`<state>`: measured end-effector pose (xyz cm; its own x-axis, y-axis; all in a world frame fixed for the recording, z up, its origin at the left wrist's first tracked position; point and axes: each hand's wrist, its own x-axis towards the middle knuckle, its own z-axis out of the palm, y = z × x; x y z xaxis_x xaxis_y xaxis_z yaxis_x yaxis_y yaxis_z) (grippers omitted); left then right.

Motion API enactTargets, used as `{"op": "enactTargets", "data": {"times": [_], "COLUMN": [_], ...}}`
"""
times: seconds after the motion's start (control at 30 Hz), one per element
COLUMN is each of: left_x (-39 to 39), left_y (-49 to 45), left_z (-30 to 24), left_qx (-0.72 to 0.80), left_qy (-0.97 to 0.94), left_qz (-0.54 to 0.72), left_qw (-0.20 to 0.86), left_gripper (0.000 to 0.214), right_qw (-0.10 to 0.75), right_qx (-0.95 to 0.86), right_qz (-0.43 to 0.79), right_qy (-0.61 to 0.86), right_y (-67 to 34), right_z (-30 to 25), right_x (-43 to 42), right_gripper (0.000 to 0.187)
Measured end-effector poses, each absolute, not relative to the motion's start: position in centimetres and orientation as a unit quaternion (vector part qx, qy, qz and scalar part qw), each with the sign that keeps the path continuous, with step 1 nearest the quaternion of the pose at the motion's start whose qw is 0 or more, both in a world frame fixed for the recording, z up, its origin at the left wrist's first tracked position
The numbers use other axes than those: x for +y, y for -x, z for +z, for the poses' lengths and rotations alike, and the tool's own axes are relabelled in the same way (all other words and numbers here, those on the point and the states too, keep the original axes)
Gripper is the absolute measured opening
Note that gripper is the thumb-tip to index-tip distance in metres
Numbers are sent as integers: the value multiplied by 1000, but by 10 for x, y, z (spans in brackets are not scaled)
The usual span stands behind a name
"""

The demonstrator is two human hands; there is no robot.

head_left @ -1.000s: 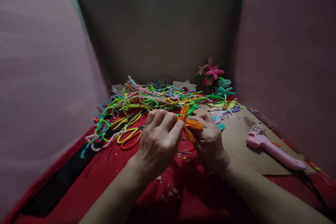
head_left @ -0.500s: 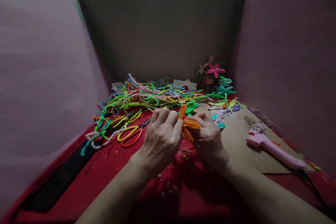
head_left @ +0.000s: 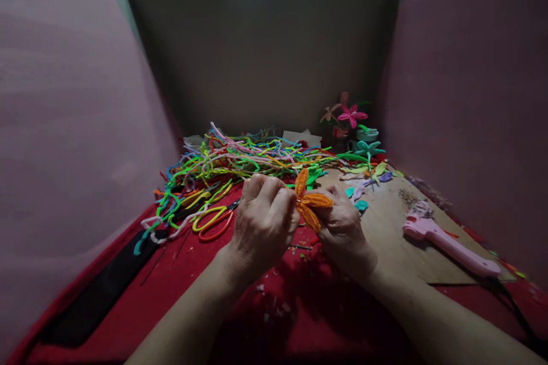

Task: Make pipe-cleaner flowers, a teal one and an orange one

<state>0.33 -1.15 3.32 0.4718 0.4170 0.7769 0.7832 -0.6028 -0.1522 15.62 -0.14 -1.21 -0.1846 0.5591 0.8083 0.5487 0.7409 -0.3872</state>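
Note:
Between my two hands is an orange pipe-cleaner flower (head_left: 314, 201) with three petals showing, spread up, right and down. My left hand (head_left: 266, 219) is closed at the flower's left side, its fingertips hidden behind the knuckles. On the other side my right hand (head_left: 342, 228) is closed around the right-hand petals, with its fingers partly behind them. Both hands are raised over a red cloth (head_left: 188, 291). Scissors (head_left: 216, 222) with red and yellow handles lie just left of my left hand.
A heap of coloured pipe cleaners (head_left: 248, 154) spreads across the back. Yellow-handled pliers (head_left: 197, 198) and a black strip (head_left: 103, 291) lie left. At right, a pink glue gun (head_left: 449, 248) rests on a brown board (head_left: 394, 256). Pipe-cleaner flowers (head_left: 353, 115) stand behind, near loose petals (head_left: 362, 205).
The orange flower has turned to face me more, and its petals are spread wider apart. Both hands keep hold of it with only small shifts.

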Motion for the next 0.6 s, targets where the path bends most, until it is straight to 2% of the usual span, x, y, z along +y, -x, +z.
{"op": "enactTargets", "data": {"times": [0.1, 0.23, 0.37, 0.6], "left_x": [-14, -18, -19, -13], "left_y": [-3, -2, -1, -4], "left_z": [35, 40, 40, 33], "left_qx": [-371, -366, -357, -354], "left_qy": [818, 817, 832, 832], "left_qz": [-389, -418, -394, -375], "left_qw": [206, 155, 160, 203], "left_gripper": [6, 17, 21, 8], "right_qw": [526, 527, 526, 519], "right_qx": [-768, -764, -764, -769], "right_qz": [11, 16, 14, 6], "right_qy": [366, 371, 373, 373], "right_y": [-157, -157, -158, -157], "right_z": [-12, -12, -14, -16], "right_x": [-1, 0, 1, 1], "right_gripper": [16, 17, 18, 17]}}
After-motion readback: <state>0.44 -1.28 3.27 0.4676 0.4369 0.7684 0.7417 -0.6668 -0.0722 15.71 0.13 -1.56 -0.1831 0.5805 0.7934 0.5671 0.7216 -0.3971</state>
